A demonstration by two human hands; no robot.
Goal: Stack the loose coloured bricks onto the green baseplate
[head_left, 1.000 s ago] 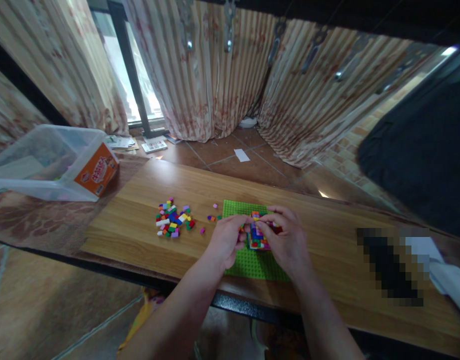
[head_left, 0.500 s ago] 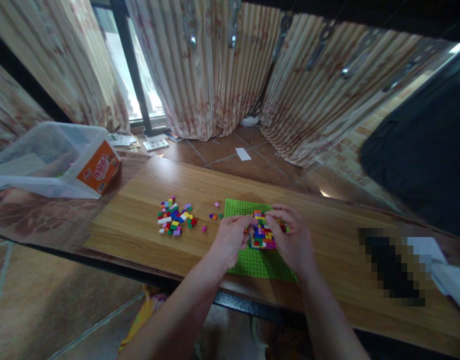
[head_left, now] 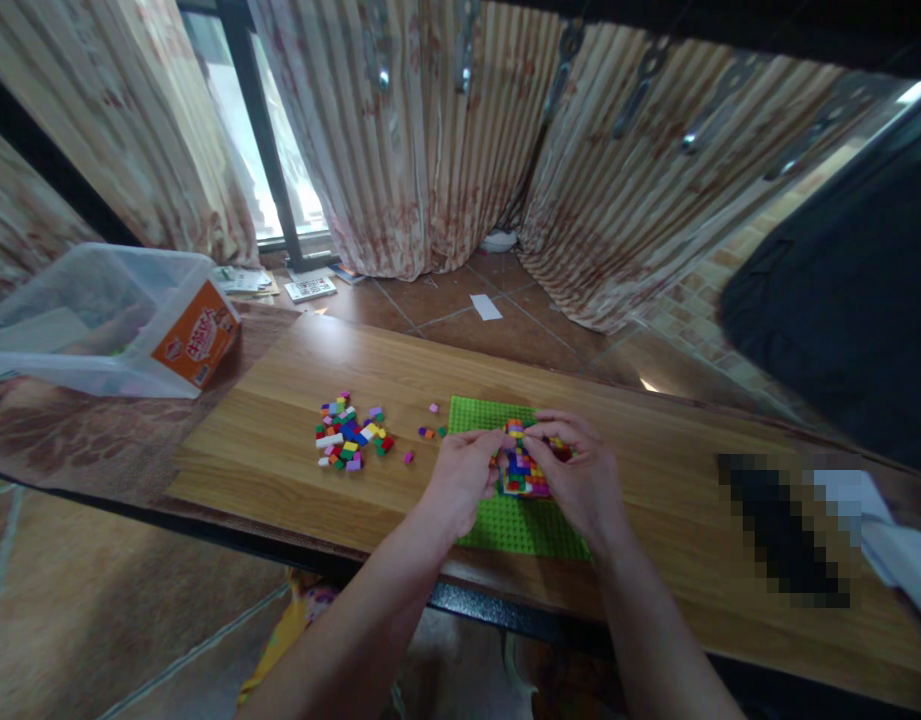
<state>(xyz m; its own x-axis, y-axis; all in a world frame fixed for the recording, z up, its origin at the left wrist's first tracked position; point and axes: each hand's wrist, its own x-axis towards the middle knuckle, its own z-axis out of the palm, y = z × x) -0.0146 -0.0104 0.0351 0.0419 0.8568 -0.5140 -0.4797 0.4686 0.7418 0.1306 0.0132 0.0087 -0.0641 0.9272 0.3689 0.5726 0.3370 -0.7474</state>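
A multicoloured block of toy building bricks (head_left: 521,478) sits on the green studded baseplate (head_left: 527,535), partly covered by my hands. My left hand (head_left: 460,475) is closed at the block's left side, its thumb and index finger pinched against the upper left edge. From the right, my right hand (head_left: 586,475) reaches over the block with thumb and index finger brought together on its top, close to the left fingertips. Whatever small piece lies between the right fingertips is too hidden to make out.
Left of the baseplate, loose bricks (head_left: 347,435) lie in a pile on the wooden board (head_left: 265,430), with a few strays nearer the plate. A clear plastic bin (head_left: 115,375) with an orange label stands far left. A blurred-out dark object (head_left: 782,535) lies at the right.
My right hand has shifted slightly left across the block, its thumb and index finger now nearer the left fingertips. My left hand has stayed in place.
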